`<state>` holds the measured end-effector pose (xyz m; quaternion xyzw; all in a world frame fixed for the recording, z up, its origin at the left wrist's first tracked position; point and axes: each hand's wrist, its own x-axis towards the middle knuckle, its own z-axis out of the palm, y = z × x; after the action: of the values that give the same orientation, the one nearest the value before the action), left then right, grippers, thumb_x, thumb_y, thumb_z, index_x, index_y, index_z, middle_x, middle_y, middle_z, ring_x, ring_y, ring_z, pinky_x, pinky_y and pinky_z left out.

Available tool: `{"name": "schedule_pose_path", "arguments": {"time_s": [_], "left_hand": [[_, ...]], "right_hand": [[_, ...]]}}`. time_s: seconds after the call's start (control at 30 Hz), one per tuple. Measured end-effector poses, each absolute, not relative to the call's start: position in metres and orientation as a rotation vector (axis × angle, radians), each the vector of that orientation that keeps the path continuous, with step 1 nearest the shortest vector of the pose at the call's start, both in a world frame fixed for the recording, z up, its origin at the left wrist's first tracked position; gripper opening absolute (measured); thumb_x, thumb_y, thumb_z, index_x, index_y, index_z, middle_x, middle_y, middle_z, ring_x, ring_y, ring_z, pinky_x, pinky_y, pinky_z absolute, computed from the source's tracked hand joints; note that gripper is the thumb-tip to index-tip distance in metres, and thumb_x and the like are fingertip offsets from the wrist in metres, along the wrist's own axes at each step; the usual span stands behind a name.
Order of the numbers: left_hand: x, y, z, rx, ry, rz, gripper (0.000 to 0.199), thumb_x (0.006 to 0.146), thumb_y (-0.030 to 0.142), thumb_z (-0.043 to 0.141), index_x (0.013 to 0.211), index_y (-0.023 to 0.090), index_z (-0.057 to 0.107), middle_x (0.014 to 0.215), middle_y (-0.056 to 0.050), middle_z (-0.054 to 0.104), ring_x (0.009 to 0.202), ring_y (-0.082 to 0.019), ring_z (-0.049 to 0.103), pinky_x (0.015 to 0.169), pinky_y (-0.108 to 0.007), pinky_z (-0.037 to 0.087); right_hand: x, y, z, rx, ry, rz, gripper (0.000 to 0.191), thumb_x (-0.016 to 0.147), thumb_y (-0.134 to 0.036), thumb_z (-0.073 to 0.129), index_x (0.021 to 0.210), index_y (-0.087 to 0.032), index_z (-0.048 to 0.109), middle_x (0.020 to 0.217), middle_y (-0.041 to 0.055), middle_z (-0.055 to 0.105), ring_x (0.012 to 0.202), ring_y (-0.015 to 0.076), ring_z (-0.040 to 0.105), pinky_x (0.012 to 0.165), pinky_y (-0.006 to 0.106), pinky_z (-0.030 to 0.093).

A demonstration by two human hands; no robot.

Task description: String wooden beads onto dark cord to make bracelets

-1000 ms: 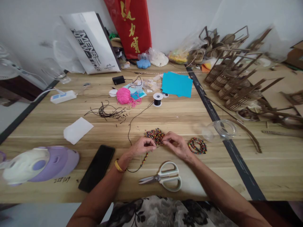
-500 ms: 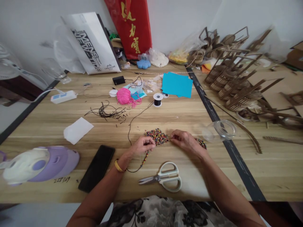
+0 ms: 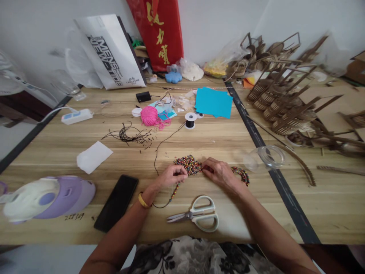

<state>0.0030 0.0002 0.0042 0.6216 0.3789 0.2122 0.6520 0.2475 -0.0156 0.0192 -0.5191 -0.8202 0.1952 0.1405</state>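
Leftward, slightly, the right hand (image 3: pixel 218 172) has shifted, its fingertips now at the three o'clock edge of the bead pile (image 3: pixel 188 164); whether they grip a bead, I cannot tell. At the pile's eight o'clock, the left hand (image 3: pixel 171 176) pinches the beaded cord (image 3: pixel 175 191), which trails below it. Scissors (image 3: pixel 196 216) lie at six, the black spool (image 3: pixel 190 121) at twelve, and looped beads (image 3: pixel 242 175) beyond the right hand at three
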Motion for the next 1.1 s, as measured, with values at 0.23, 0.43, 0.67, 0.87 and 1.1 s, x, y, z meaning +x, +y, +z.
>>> {"name": "schedule_pose_path", "arguments": {"time_s": [0.23, 0.43, 0.67, 0.87, 1.1], "left_hand": [[0.003, 0.000, 0.002, 1.425, 0.850, 0.487, 0.022, 0.076, 0.033, 0.065, 0.075, 0.012, 0.058, 0.060, 0.001, 0.057, 0.055, -0.008, 0.053, 0.053, -0.019, 0.041], [0.003, 0.000, 0.004, 1.418, 0.856, 0.485, 0.020, 0.076, 0.031, 0.064, 0.075, 0.012, 0.058, 0.060, 0.001, 0.057, 0.055, -0.009, 0.052, 0.053, -0.019, 0.042], [0.003, 0.000, 0.003, 1.401, 0.852, 0.495, 0.023, 0.075, 0.034, 0.065, 0.074, 0.012, 0.058, 0.059, 0.002, 0.055, 0.054, -0.008, 0.051, 0.053, -0.020, 0.041], [0.002, 0.001, 0.004, 1.381, 0.861, 0.501, 0.026, 0.075, 0.037, 0.066, 0.076, 0.012, 0.058, 0.060, 0.001, 0.057, 0.055, -0.008, 0.052, 0.053, -0.020, 0.042], [0.003, 0.001, 0.006, 1.372, 0.866, 0.487, 0.030, 0.075, 0.041, 0.065, 0.076, 0.012, 0.058, 0.060, 0.001, 0.056, 0.054, -0.009, 0.052, 0.053, -0.020, 0.041]], "right_hand": [[0.244, -0.017, 0.013, -1.459, -2.415, 0.517, 0.014, 0.088, -0.018, 0.051, 0.095, -0.020, 0.062, 0.089, 0.0040, 0.060, 0.075, 0.0147, 0.058, 0.064, 0.023, 0.038], [0.241, -0.019, 0.014, -1.492, -2.450, 0.472, 0.015, 0.089, -0.015, 0.048, 0.093, -0.018, 0.062, 0.087, 0.0052, 0.059, 0.071, 0.0141, 0.057, 0.062, 0.023, 0.038], [0.234, -0.025, 0.026, -1.417, -2.440, 0.411, 0.014, 0.094, -0.018, 0.044, 0.094, -0.017, 0.059, 0.088, 0.0060, 0.059, 0.070, 0.0134, 0.058, 0.061, 0.022, 0.040], [0.220, -0.034, 0.022, -1.086, -2.480, 0.445, 0.017, 0.097, -0.020, 0.041, 0.095, -0.017, 0.058, 0.089, 0.0068, 0.060, 0.078, 0.0146, 0.058, 0.066, 0.023, 0.043], [0.208, -0.037, 0.005, -0.970, -2.555, 0.398, 0.022, 0.097, -0.017, 0.038, 0.093, -0.017, 0.060, 0.085, 0.0059, 0.058, 0.077, 0.0141, 0.055, 0.066, 0.023, 0.041]]}}
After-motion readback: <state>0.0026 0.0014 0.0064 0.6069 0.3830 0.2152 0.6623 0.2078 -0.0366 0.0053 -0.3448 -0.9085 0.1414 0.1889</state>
